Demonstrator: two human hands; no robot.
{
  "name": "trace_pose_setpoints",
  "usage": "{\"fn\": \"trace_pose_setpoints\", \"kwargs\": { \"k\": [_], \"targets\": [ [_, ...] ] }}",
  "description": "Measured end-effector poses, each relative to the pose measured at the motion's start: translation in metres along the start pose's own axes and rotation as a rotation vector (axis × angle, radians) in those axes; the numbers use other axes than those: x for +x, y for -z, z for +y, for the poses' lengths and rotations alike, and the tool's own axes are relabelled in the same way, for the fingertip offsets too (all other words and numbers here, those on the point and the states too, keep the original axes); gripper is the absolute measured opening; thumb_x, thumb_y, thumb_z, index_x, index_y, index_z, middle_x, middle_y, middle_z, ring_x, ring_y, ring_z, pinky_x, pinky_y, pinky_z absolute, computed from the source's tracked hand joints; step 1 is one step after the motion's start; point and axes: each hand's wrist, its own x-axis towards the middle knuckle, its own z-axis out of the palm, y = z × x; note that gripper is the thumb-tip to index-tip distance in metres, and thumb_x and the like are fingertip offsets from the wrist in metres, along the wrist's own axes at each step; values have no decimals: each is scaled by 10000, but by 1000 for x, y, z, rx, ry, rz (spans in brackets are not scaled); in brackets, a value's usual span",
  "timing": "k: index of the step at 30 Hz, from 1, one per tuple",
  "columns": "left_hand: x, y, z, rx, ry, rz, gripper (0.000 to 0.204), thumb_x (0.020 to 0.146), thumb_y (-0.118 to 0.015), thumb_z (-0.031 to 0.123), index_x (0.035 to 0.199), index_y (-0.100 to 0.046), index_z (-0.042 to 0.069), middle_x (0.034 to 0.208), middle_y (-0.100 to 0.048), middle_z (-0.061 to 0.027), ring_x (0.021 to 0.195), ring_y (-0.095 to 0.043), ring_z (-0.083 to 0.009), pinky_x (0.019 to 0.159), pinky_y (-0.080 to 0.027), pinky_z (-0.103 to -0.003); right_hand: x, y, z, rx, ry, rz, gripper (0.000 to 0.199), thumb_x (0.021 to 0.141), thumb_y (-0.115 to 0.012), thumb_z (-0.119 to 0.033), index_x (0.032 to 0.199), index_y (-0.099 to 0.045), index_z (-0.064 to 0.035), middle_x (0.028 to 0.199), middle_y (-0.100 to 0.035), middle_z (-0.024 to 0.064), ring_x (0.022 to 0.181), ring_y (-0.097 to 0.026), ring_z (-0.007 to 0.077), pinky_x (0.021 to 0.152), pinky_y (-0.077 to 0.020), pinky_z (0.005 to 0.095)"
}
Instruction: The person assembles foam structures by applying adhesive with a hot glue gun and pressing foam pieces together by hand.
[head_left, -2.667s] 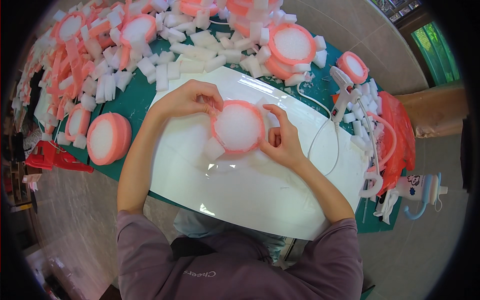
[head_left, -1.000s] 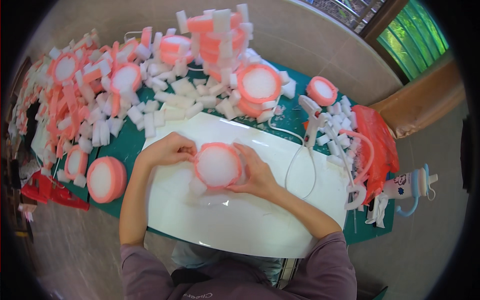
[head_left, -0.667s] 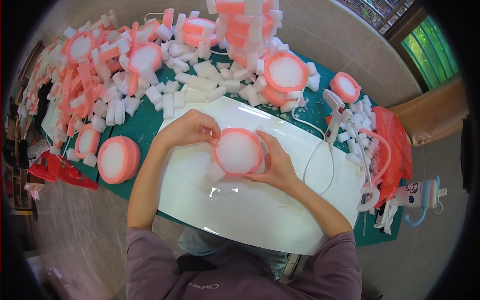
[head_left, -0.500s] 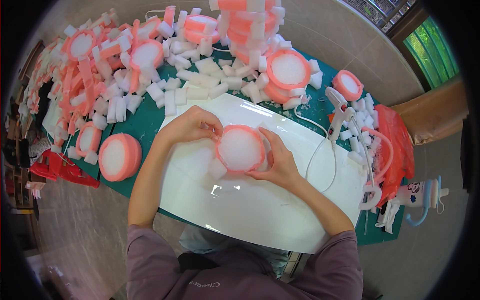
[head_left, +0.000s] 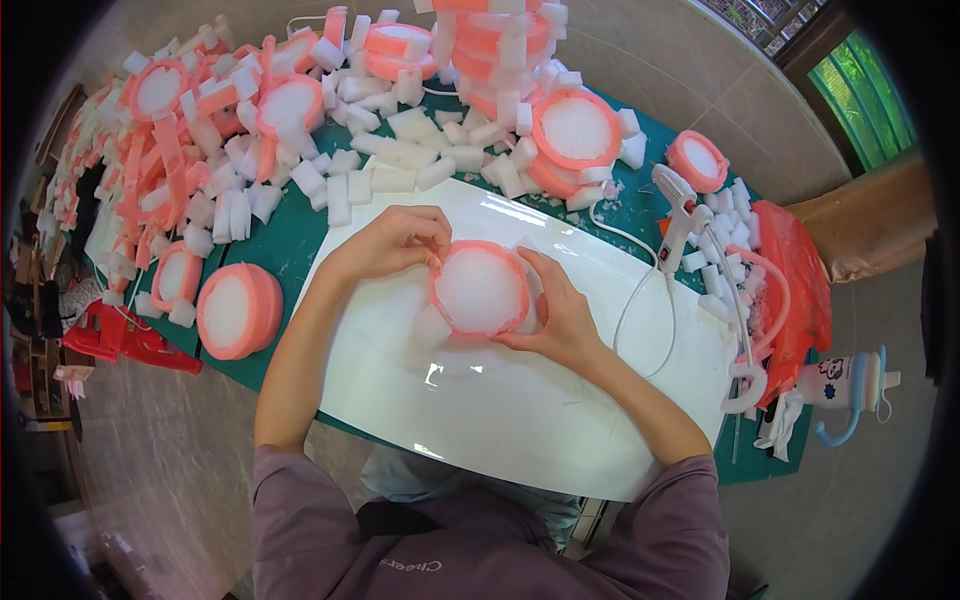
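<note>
A round white foam disc with a pink foam band round its edge (head_left: 481, 288) lies over the white board, between my two hands. My left hand (head_left: 398, 243) is closed, its fingertips pinched at the band's upper left. Around the right side curves my right hand (head_left: 560, 312), thumb at the lower edge and fingers at the upper edge, gripping the disc. A small white foam block (head_left: 432, 327) sticks out at the disc's lower left, and another whitish piece shows faintly by my right fingers. What lies between my left fingertips is hidden.
The glossy white board (head_left: 470, 410) covers the green table (head_left: 270, 245). A corded glue gun (head_left: 680, 218) stands at the right, near a red plastic bag (head_left: 795, 290). Pink-banded discs (head_left: 225, 312) and loose white foam blocks (head_left: 405, 152) crowd the left and back. A bottle (head_left: 830, 382) is far right.
The disc and both hands have shifted very slightly away from me. The whole view has also moved a little, and the grip looks the same.
</note>
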Motion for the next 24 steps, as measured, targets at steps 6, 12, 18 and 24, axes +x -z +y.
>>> {"fn": "trace_pose_setpoints", "kwargs": {
  "k": [6,12,18,24],
  "targets": [
    [-1,0,1,-21,104,15,110,672,-613,-82,761,-587,-23,676,-598,-65,627,-589,-143,599,-467,-245,0,0,-1,4,10,16,932,518,-836,-241,1306,-352,-121,1287,-425,100,603,-522,127,524,-450,236],
    [0,-1,5,-34,178,16,81,698,-582,-84,757,-579,-29,646,-599,-74,616,-584,-130,608,-478,-248,1,2,-1,33,-34,-7,924,515,-836,-221,1302,-363,-119,1296,-421,95,550,-485,105,499,-425,222],
    [1,-3,6,-97,207,13,74,707,-567,-86,748,-566,-24,645,-589,-62,614,-571,-125,613,-480,-249,1,3,-3,45,-51,-13,908,518,-831,-209,1297,-374,-116,1294,-425,93,540,-474,101,494,-418,210],
    [-2,4,2,-155,226,-32,71,685,-623,-61,738,-594,-24,651,-623,-61,625,-604,-105,614,-477,-219,0,2,-1,-7,-23,-15,920,524,-829,-227,1307,-359,-117,1298,-419,90,546,-477,102,506,-425,217]
  ]
}}
